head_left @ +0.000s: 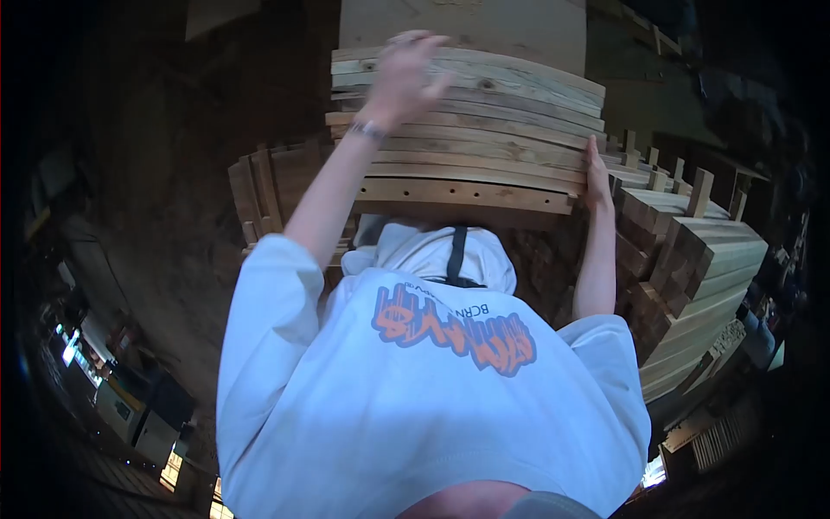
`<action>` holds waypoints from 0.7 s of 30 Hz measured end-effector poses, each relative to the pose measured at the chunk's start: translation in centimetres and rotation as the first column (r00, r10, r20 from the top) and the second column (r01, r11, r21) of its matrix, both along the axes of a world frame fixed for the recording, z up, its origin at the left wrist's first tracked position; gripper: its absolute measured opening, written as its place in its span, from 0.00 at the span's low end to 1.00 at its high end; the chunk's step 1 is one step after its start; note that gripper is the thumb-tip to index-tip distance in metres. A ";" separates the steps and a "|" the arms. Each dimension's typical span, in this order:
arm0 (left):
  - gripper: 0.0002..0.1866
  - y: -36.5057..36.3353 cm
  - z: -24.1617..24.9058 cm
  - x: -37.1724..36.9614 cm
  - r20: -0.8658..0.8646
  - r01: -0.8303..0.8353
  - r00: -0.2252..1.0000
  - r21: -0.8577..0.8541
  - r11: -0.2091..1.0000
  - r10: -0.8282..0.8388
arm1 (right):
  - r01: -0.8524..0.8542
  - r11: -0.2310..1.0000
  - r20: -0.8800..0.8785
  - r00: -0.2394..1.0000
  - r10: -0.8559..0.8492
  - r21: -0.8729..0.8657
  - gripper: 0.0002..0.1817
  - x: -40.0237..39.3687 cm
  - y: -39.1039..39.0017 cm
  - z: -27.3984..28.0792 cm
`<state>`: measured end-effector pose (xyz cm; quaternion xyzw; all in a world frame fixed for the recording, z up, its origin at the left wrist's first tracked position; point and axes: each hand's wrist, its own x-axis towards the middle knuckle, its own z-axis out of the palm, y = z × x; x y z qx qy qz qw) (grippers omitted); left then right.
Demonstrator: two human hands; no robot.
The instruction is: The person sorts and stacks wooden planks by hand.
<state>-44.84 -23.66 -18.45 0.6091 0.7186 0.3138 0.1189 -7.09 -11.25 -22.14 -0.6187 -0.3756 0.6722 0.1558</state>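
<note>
My left hand, with a band on its wrist, is over the far left part of a row of long wooden boards. Its fingers are apart and slightly smeared by motion. At the right ends of the boards, my right hand rests with straight fingers pressed along the end faces. The boards lie side by side, some showing knots, their left ends a little uneven. On the near side runs a wooden strip with a line of dark holes.
Stacks of thick wooden beams stand to the right, with short upright posts among them. Upright wooden slats are at the left. Beyond the boards lies a pale flat panel. A machine cabinet stands at lower left.
</note>
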 end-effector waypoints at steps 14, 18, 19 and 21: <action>0.34 -16.0 -5.9 -2.2 0.767 -0.365 0.322 -0.440 0.821 0.554 | -0.069 0.994 0.122 0.991 0.058 0.090 0.44 -0.4 -0.6 -0.5; 0.33 -16.6 -7.8 -3.1 0.445 -0.397 0.621 -0.531 0.749 0.645 | -0.067 0.997 0.094 0.994 0.063 0.040 0.46 -0.1 -0.2 -0.9; 0.32 -16.5 -8.1 -2.9 0.430 -0.435 0.594 -0.540 0.720 0.680 | 0.000 1.000 0.053 0.999 0.002 -0.031 0.46 -0.4 0.0 -0.5; 0.32 -16.5 -7.9 -2.7 0.411 -0.463 0.572 -0.552 0.693 0.710 | 0.071 0.996 0.054 0.996 -0.069 -0.047 0.46 -0.1 0.0 -1.4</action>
